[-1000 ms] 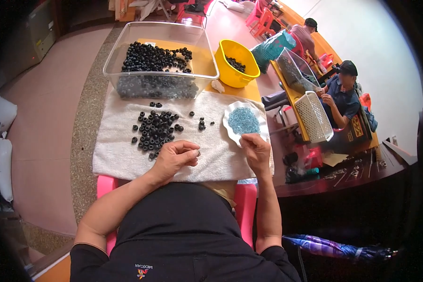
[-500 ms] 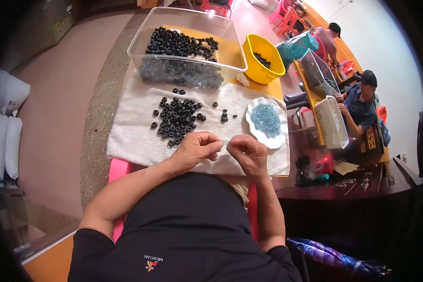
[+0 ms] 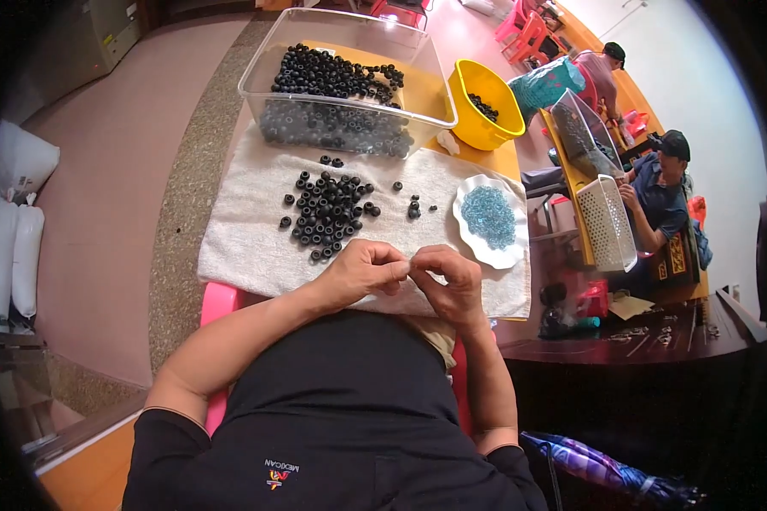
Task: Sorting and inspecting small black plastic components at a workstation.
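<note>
Hands meet fingertip to fingertip: my left hand and right hand pinch something too small to tell. Just beyond them, black ring-shaped beads lie heaped on the white towel.

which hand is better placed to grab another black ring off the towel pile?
Left, probably. The left hand sits just below the pile of black rings on the white towel. The right hand lies further right, nearer the plate of blue pieces.
</note>
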Available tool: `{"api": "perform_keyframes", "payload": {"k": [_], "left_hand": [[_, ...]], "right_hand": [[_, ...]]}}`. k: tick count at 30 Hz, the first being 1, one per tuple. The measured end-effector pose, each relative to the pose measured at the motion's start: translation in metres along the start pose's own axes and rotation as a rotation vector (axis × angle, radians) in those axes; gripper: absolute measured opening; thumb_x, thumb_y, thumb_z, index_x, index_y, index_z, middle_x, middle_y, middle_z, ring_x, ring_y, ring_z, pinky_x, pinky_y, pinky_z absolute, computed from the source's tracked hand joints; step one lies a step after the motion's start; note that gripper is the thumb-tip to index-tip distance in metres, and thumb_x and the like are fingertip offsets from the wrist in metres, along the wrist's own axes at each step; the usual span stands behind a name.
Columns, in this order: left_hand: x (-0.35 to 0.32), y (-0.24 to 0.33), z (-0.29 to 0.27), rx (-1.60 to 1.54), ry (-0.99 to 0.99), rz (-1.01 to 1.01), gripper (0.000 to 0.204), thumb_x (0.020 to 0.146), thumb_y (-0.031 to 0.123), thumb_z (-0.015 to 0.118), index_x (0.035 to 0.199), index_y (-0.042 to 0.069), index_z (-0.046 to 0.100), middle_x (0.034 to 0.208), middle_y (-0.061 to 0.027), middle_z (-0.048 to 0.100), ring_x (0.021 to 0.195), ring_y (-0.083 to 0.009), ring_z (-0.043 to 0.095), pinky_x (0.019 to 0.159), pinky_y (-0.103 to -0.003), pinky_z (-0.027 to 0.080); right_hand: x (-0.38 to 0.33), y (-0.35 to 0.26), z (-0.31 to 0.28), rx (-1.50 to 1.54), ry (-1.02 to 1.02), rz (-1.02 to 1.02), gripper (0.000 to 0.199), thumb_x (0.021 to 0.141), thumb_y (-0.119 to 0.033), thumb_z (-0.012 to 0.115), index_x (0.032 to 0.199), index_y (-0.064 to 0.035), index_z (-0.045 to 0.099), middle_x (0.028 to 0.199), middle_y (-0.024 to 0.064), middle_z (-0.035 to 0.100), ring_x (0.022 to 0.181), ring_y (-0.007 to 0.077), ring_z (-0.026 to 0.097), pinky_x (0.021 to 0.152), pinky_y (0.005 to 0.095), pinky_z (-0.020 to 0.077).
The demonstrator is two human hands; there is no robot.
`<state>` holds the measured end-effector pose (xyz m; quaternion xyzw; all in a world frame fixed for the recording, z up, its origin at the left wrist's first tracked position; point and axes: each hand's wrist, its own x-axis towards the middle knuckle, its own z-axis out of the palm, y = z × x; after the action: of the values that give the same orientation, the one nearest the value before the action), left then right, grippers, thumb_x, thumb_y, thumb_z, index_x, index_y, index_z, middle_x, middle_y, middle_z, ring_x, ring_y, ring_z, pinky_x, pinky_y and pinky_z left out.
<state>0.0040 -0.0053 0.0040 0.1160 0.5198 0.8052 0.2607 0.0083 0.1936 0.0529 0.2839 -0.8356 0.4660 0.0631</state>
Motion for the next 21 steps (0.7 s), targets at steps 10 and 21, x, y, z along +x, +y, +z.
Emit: {"api": "perform_keyframes", "payload": {"k": [10,21], "left_hand": [[-0.001,0.003,0.003,0.012,0.023,-0.006,0.025,0.095,0.026,0.065,0.099,0.002,0.066,0.081,-0.0014,0.064,0.071,-0.0084,0.061,0.065,-0.024,0.052],[0.000,0.002,0.003,-0.036,0.031,0.017,0.022,0.095,0.022,0.066,0.099,0.000,0.067,0.081,-0.0019,0.065,0.072,-0.0084,0.061,0.067,-0.025,0.054]], "right_hand": [[-0.004,-0.002,0.002,0.055,0.008,0.056,0.023,0.080,0.010,0.070,0.101,0.0017,0.066,0.094,0.0103,0.066,0.086,0.0158,0.065,0.074,0.0261,0.0530],[-0.008,0.006,0.003,0.174,-0.034,0.199,0.012,0.090,0.002,0.065,0.102,0.0046,0.066,0.096,0.0092,0.064,0.089,0.0146,0.061,0.079,0.0254,0.0482]]}}
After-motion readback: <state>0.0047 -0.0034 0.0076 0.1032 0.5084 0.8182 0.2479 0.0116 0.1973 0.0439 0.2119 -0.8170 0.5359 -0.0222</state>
